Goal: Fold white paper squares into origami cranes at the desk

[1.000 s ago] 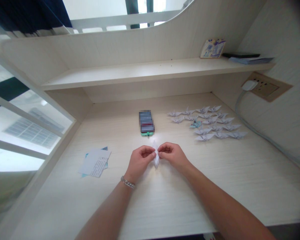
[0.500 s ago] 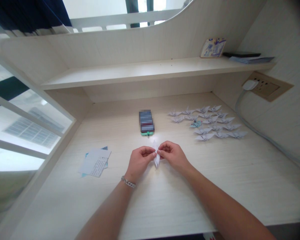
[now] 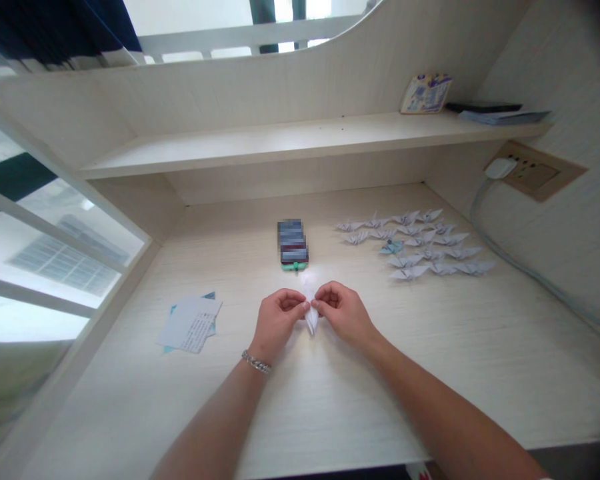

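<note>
A folded white piece of origami paper [image 3: 312,322] is held low over the middle of the desk, its narrow points toward me. My left hand [image 3: 280,319] pinches its left edge between thumb and fingers. On the right edge, my right hand [image 3: 343,310] has the same kind of pinch. Both thumbs nearly meet at the paper's centre, and the fingers hide part of its upper half. Several white paper cranes [image 3: 443,268] sit in rows to the right, with one blue paper crane [image 3: 392,247] among them.
Beyond my hands lies a phone [image 3: 293,241], its screen blurred, with a green piece at its near end. Paper sheets [image 3: 191,325] with writing lie at the left. A shelf [image 3: 260,143] spans the back. At the right, a cable [image 3: 525,267] runs from a wall socket [image 3: 545,175].
Both hands stay pinched on the folded paper and have shifted very slightly. The paper's lower points look a little wider spread. Everything else on the desk is the same.
</note>
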A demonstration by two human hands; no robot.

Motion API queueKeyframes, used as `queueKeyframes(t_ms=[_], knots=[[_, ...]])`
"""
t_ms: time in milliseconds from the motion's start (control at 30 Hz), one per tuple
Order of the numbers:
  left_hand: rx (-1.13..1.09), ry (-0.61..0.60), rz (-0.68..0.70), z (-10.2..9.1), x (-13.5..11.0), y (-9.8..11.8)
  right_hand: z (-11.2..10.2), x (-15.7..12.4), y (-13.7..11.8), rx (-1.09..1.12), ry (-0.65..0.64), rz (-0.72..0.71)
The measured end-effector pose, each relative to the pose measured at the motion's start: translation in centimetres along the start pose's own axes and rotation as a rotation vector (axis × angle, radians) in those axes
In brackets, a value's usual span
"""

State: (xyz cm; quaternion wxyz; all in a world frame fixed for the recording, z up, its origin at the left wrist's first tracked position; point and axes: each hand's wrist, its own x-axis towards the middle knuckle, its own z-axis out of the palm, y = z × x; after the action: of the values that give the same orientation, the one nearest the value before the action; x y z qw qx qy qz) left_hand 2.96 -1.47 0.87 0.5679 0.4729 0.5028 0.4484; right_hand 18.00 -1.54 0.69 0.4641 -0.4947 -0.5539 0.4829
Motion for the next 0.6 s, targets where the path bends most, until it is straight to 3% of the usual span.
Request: queueKeyframes(t_ms=[267, 600], knots=[[-0.064, 0.066, 0.066, 0.09, 0.13, 0.06, 0.63, 0.15, 0.86, 0.236, -0.04, 0.08], [-0.047, 0.116, 0.082, 0.19, -0.1, 0.13, 0.64, 0.28, 0.93, 0.268, -0.027, 0.049]])
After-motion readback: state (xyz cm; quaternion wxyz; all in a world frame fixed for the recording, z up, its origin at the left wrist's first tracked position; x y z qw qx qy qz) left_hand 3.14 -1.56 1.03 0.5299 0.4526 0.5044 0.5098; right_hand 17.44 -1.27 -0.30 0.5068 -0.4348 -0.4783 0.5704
